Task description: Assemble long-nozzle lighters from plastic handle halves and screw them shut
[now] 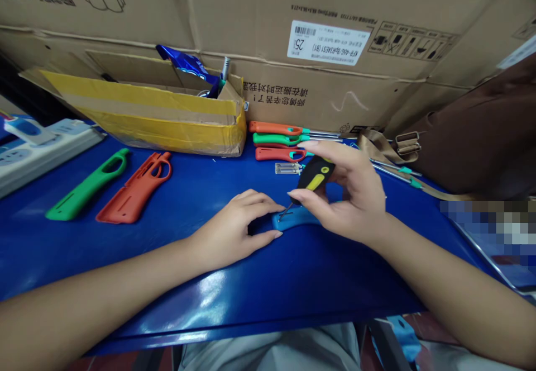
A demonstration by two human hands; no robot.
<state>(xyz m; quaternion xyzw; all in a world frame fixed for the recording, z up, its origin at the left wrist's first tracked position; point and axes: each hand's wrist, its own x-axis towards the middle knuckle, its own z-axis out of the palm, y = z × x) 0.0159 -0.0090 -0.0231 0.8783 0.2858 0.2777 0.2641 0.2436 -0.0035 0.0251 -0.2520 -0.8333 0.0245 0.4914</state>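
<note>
At the left edge of the blue bench [268, 309] lay a white power strip [46, 158], and beside it were a green handle shell [86, 185] and an orange handle shell [134, 188], separate and with no blade to be seen, below a taped cardboard box [142, 117]. Near the bench middle, the left hand [228, 231] held a blue handle shell [293, 219] in a wide grip, with its fingers arched over the end. The right hand [347, 192] pinched a black-and-yellow screwdriver [314, 174] in a narrow grip, and its tip was at the blue piece. Along the back edge, three orange and green tools [278, 143] with metal shafts seemed already put together, so part of the work looked done and the loose shells looked left.
</note>
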